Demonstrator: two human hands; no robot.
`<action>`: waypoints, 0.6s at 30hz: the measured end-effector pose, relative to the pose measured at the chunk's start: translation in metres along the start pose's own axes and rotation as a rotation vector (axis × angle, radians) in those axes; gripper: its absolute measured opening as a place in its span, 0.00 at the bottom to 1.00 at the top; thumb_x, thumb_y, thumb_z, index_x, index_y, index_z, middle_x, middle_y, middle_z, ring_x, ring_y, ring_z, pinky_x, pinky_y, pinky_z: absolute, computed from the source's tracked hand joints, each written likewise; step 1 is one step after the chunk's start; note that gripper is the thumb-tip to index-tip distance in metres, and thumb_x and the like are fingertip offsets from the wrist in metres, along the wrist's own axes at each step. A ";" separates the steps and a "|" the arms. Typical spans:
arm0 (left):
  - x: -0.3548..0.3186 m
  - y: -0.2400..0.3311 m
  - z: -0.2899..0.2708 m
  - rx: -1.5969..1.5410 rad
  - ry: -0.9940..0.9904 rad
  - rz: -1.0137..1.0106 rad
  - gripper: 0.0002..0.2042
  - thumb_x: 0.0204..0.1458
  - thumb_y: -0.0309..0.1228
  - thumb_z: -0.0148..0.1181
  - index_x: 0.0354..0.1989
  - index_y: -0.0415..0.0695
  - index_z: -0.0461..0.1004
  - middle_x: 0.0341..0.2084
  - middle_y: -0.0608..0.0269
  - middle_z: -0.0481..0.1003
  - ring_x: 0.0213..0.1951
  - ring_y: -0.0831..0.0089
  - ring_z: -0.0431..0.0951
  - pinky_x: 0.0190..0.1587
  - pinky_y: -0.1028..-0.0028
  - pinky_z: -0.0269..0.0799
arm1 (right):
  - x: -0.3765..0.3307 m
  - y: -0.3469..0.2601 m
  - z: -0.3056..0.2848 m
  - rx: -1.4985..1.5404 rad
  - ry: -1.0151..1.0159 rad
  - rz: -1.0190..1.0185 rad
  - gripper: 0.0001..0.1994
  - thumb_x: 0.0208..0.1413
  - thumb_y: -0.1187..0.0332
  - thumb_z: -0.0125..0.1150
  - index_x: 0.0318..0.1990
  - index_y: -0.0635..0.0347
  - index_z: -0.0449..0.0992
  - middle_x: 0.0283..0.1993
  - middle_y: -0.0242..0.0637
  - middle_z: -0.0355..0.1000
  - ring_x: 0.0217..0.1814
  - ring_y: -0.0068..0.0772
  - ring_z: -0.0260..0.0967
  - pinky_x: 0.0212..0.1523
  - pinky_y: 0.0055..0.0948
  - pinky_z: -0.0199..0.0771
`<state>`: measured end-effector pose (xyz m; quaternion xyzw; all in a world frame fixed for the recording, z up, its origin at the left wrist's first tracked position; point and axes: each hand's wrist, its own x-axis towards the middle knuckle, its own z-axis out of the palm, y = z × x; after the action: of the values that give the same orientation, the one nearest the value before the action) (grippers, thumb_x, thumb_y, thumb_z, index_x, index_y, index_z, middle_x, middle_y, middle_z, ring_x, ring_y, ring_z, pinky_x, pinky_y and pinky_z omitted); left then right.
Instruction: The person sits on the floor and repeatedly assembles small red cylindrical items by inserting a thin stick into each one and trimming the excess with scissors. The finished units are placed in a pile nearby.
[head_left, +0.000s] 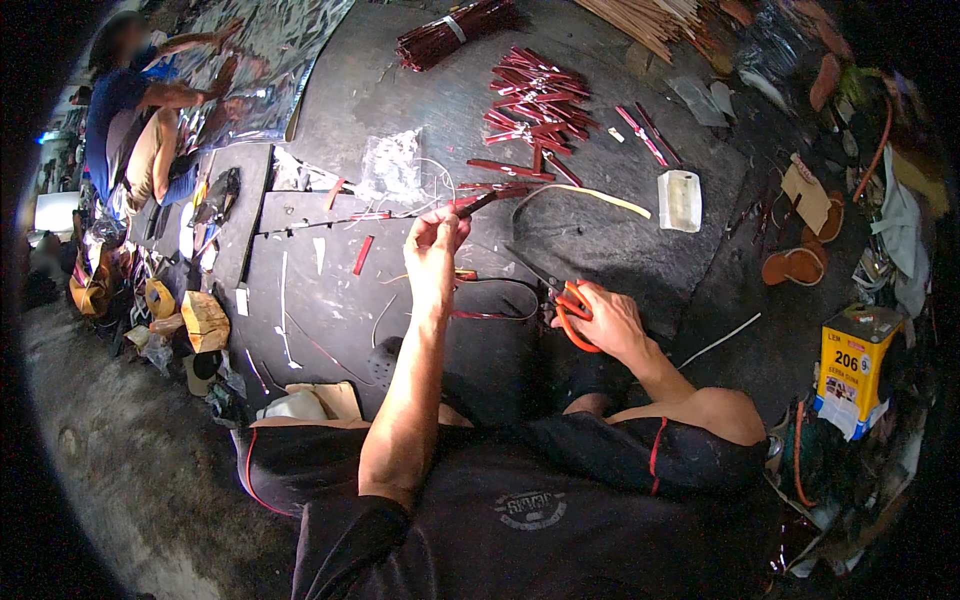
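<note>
My left hand (434, 250) is raised over the dark work surface, its thumb and fingers pinched on a dark red strip (478, 204). The strip points up and to the right from the fingertips. Lower and to the right, my right hand (608, 322) is closed around the orange handles of a pair of scissors (578, 318). The dark blades point up and left, apart from the strip. A thin pale cream strip (600, 198) curves across the surface just beyond the hands. Under my left wrist, a red and black strap (500, 316) forms a loop.
Farther off lie a pile of dark red strips (538, 100) and a tied bundle (455, 32). A white tray (680, 200) stands to the right, with sandals (795, 265) and a yellow tin (855, 360) beyond. Clear plastic (392, 165) lies left. Another person (140, 130) sits at far left.
</note>
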<state>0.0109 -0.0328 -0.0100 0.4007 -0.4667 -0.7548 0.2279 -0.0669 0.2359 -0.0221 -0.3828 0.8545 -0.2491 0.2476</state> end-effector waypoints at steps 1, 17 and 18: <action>0.001 0.009 0.003 -0.031 -0.002 -0.051 0.12 0.60 0.26 0.56 0.50 0.36 0.72 0.40 0.56 0.77 0.41 0.72 0.79 0.49 0.74 0.77 | -0.002 0.011 0.007 -0.089 0.023 -0.004 0.27 0.48 0.53 0.71 0.50 0.62 0.73 0.43 0.48 0.77 0.40 0.50 0.77 0.39 0.43 0.77; -0.056 0.034 0.070 0.138 -0.438 0.015 0.10 0.59 0.28 0.59 0.47 0.37 0.76 0.35 0.60 0.80 0.37 0.76 0.78 0.44 0.76 0.74 | 0.064 -0.057 -0.092 0.374 0.232 -0.241 0.10 0.55 0.63 0.64 0.37 0.60 0.77 0.33 0.41 0.77 0.38 0.46 0.76 0.46 0.41 0.67; -0.061 0.035 0.073 0.180 -0.420 0.027 0.10 0.59 0.27 0.60 0.46 0.36 0.76 0.35 0.60 0.80 0.37 0.77 0.78 0.45 0.77 0.73 | 0.063 -0.058 -0.092 0.382 0.231 -0.225 0.09 0.55 0.64 0.64 0.36 0.60 0.77 0.33 0.42 0.77 0.37 0.47 0.76 0.45 0.41 0.67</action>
<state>-0.0151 0.0334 0.0627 0.2475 -0.5746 -0.7738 0.0992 -0.1292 0.1748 0.0684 -0.3909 0.7665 -0.4742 0.1867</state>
